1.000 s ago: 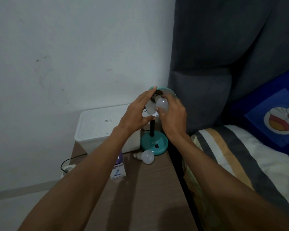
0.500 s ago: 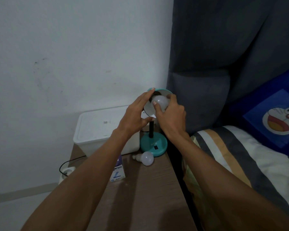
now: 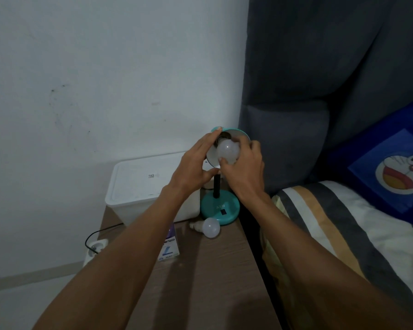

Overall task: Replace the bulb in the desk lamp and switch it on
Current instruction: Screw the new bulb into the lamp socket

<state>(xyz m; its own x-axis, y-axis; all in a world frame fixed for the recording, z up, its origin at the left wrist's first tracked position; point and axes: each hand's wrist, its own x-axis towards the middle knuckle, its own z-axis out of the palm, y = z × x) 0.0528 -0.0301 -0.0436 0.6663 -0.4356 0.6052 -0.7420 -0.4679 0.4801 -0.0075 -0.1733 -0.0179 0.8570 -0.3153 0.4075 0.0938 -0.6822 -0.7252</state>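
A teal desk lamp stands at the back of the wooden bedside table, with its round base (image 3: 219, 207) on the tabletop and its shade (image 3: 239, 134) tilted toward me. My right hand (image 3: 244, 170) grips a white bulb (image 3: 227, 150) whose neck sits inside the shade. My left hand (image 3: 194, 169) holds the shade's left rim, fingers along the outside and thumb under it. A second white bulb (image 3: 209, 227) lies on its side on the table in front of the lamp base.
A white lidded plastic box (image 3: 138, 186) stands left of the lamp against the wall. A small bulb carton (image 3: 169, 249) stands near the table's left edge. A socket strip with a black cable (image 3: 94, 250) lies on the floor. A bed with a striped sheet (image 3: 343, 234) adjoins the table's right side.
My right hand has turned on the bulb in the shade, its fingers shifting around it. My left hand keeps its hold on the shade.
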